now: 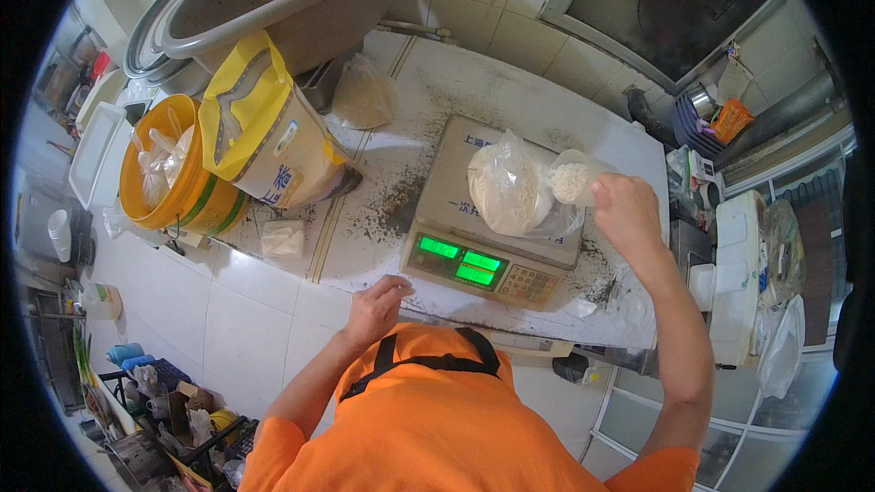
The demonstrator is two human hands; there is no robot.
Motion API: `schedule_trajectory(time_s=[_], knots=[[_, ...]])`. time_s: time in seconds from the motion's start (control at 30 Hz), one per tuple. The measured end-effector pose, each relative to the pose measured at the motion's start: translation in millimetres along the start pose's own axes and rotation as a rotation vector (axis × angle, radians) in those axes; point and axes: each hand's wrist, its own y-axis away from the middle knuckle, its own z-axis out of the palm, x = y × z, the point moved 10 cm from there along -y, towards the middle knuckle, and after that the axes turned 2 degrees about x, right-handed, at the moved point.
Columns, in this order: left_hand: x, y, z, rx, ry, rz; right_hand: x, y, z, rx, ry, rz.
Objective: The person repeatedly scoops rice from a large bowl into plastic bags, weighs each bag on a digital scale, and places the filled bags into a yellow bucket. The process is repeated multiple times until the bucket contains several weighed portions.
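My right hand (625, 208) grips a translucent plastic scoop (571, 178) holding white granules, level with the mouth of a clear plastic bag (509, 184). The bag, filled with pale powder or grains, rests on the metal pan of a digital scale (437, 198) with lit green displays. Near the table's front edge, left of the scale's display, my left hand (380, 304) hangs with bent fingers and holds nothing that I can see. A yellow and white sack (284, 143) stands open at the left, beside a yellow bucket (184, 171) with knotted plastic bags inside.
Behind the sack are a large grey basin (287, 7) and a tied bag of tan material (364, 92). A small white packet (282, 239) lies near the front edge. Dark residue marks the white tabletop (389, 150). A tiled wall bounds the back; a wall basket (694, 123) hangs right.
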Motion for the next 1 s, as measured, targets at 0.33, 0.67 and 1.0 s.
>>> schedule_trajectory(time_s=[0.33,0.67,1.0], knots=[[78.5,-135.1,-30.2,0.158,0.039,0.310,7.6,7.4,-10.8,0.052,-0.047,-0.019],[78.3,-253.9,150.4,-0.771,-0.828,0.514,14.6,13.9,-5.1,0.045,-0.125,0.022],[49.7,-280.9,160.5,-0.716,-0.867,0.419,3.7,2.9,0.6,0.040,-0.123,-0.053]])
